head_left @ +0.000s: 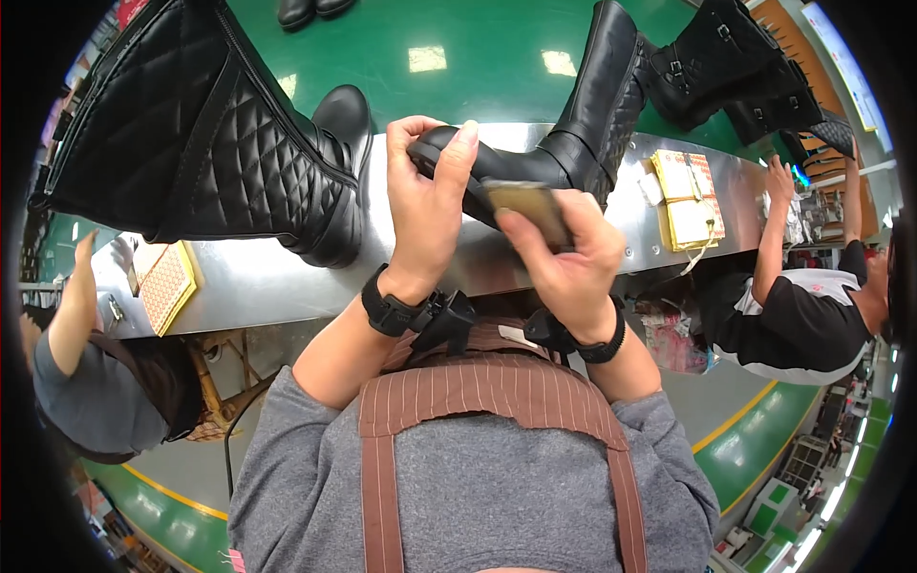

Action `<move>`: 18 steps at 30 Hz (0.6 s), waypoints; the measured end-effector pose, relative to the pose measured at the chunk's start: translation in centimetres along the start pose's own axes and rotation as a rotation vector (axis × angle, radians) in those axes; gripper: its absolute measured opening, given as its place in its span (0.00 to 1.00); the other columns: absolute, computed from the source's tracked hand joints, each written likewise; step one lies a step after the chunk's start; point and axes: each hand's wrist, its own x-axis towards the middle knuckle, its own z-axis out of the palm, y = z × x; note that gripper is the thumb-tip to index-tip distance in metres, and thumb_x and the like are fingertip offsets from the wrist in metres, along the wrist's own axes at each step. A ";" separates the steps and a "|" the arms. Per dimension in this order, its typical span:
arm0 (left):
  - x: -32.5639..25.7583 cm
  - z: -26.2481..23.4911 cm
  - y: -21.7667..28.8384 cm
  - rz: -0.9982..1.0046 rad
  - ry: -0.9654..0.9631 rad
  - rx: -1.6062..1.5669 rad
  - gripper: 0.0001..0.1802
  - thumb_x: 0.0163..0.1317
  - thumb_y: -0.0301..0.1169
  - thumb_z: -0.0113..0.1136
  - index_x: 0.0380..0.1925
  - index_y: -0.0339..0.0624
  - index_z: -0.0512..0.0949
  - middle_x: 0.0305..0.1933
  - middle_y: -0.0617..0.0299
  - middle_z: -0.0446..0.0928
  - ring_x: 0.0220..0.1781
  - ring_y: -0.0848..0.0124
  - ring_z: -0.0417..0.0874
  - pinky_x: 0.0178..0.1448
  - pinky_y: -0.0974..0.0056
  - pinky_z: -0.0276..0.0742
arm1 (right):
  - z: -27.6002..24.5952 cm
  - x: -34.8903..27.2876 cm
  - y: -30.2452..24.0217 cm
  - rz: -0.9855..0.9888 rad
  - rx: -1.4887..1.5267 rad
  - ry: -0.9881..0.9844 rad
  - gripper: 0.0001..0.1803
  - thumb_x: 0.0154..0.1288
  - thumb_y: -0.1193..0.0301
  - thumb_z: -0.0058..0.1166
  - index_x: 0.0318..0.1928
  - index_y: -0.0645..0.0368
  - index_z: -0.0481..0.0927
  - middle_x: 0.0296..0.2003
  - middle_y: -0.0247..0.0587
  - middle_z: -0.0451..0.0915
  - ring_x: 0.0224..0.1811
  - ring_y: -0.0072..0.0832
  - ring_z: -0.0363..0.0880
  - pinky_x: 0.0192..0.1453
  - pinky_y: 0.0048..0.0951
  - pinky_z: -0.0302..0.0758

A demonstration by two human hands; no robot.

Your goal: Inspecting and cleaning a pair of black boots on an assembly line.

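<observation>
Now the left hand (pixel 425 205) grips the toe of a black boot (pixel 564 143) lying across the metal table (pixel 258 277), while the right hand (pixel 564 258) pinches a small tan pad (pixel 525 202) against it. Rubbing looks underway, probably unfinished. Another quilted boot (pixel 210 134) stands nearby; no containers show.

One fisheye view from the person's head looks steeply down, close over both hands, with the chest and apron at the lower edge. The worktop (pixel 267 277) runs just beyond the fingers (pixel 458 153), the green belt farther past them. Edges bend toward the dark rim.
</observation>
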 end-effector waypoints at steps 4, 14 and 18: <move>0.2 -0.2 0.0 0.001 0.000 0.016 0.16 0.66 0.35 0.64 0.43 0.40 0.68 0.37 0.66 0.73 0.37 0.82 0.71 0.41 0.74 0.70 | -1.7 -0.2 0.2 -0.112 -0.158 -0.141 0.11 0.47 0.74 0.73 0.29 0.58 0.82 0.24 0.36 0.80 0.24 0.33 0.73 0.31 0.31 0.67; 0.0 -0.1 -0.1 0.023 0.002 0.061 0.16 0.65 0.35 0.65 0.43 0.40 0.69 0.37 0.67 0.72 0.38 0.81 0.70 0.43 0.74 0.69 | -0.9 0.2 0.5 -0.119 -0.094 -0.071 0.10 0.49 0.72 0.72 0.31 0.57 0.83 0.23 0.35 0.80 0.22 0.32 0.74 0.32 0.30 0.67; 0.2 -0.3 -0.2 -0.001 0.020 0.028 0.15 0.66 0.35 0.65 0.43 0.40 0.69 0.38 0.66 0.72 0.39 0.81 0.71 0.45 0.74 0.69 | -4.1 -0.4 0.3 -0.078 -0.250 -0.249 0.10 0.48 0.72 0.72 0.27 0.57 0.81 0.20 0.35 0.77 0.21 0.32 0.73 0.30 0.31 0.64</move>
